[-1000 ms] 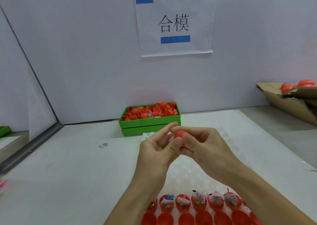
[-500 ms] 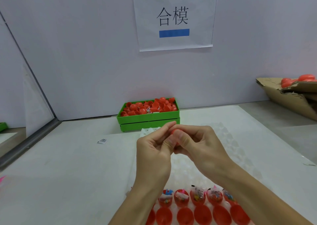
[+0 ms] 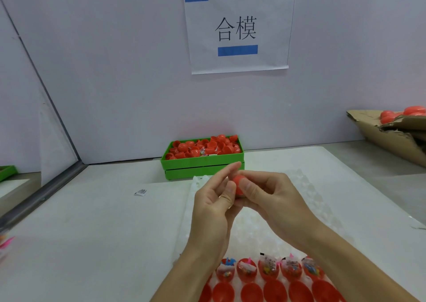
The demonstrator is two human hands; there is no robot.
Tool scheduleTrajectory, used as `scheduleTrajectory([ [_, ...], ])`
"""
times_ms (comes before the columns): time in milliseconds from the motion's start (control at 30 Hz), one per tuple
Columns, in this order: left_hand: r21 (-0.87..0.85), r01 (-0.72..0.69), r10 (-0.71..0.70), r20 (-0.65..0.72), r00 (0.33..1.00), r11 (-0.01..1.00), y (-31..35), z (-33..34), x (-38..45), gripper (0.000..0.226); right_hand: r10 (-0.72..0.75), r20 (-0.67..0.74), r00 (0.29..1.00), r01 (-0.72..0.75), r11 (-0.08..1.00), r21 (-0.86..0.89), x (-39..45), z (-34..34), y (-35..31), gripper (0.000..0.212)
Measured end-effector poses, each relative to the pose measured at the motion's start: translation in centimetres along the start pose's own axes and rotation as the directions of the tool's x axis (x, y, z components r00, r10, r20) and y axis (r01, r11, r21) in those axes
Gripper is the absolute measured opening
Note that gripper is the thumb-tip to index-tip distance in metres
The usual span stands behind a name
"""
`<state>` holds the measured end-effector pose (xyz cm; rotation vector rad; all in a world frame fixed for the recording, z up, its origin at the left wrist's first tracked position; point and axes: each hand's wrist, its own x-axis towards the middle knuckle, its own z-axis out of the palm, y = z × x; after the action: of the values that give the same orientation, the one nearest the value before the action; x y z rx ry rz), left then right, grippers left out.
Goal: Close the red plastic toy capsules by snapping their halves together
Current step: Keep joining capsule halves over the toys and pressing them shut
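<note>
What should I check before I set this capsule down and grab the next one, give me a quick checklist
1. Red capsule held by both hands: ok, right hand and left hand pinch it.
2. Halves fully snapped: cannot tell, fingers cover the seam.
3. Filled open halves waiting in the white tray: ok, a row sits near you.
4. Empty halves for capping: ok, a row at the bottom edge.
5. Spare halves in green bin: ok, bin is full.
6. Cardboard box for finished capsules: cannot tell; red pieces show inside.
</note>
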<state>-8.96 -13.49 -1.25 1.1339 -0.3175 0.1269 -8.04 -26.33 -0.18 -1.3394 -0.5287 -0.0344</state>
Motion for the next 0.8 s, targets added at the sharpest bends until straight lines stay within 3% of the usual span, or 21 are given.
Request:
scheduleTrajectory([
  [100, 0.141, -0.081, 0.081, 0.008, 0.997, 0.987, -0.1, 0.1, -0.2, 0.028, -0.005, -0.044, 0.999, 0.004, 0.999, -0.035, 0.0, -0.1, 0.4, 0.027],
  [200, 0.308, -0.161, 0.155, 0.043, 0.987, 0.938, -0.3, -0.1, -0.4, 0.037, -0.012, -0.047, 0.999, 0.009, 0.998, -0.057, -0.1, -0.2, 0.5, 0.021],
  [300, 0.366, -0.196, 0.184, 0.067, 0.981, 0.91, 0.0, -0.2, -0.5, 0.047, -0.009, -0.054, 0.999, 0.005, 0.998, -0.065, -0.1, -0.3, 0.7, 0.024],
  [400, 0.314, -0.171, 0.163, 0.053, 0.985, 0.934, 0.2, -0.1, -0.2, 0.041, -0.03, -0.079, 0.996, 0.026, 0.999, -0.04, -0.1, -0.2, 0.6, 0.022],
  [533, 0.098, -0.009, 0.006, 0.026, 1.0, 0.995, 0.0, 0.1, 0.1, 0.031, -0.004, -0.064, 0.998, 0.0, 0.999, -0.054, 0.2, -0.7, 0.2, 0.031],
  [633, -0.006, 0.061, -0.061, -0.004, 0.998, 0.998, 0.3, -0.1, 0.2, 0.037, 0.075, -0.069, 0.995, -0.071, 0.995, 0.065, 0.4, -1.3, 0.0, 0.037],
  [800, -0.003, 0.088, -0.088, -0.037, 0.995, 0.996, 0.5, -0.6, 0.5, 0.028, 0.023, -0.209, 0.978, -0.061, 0.982, -0.181, 0.4, -1.5, 0.2, 0.026],
])
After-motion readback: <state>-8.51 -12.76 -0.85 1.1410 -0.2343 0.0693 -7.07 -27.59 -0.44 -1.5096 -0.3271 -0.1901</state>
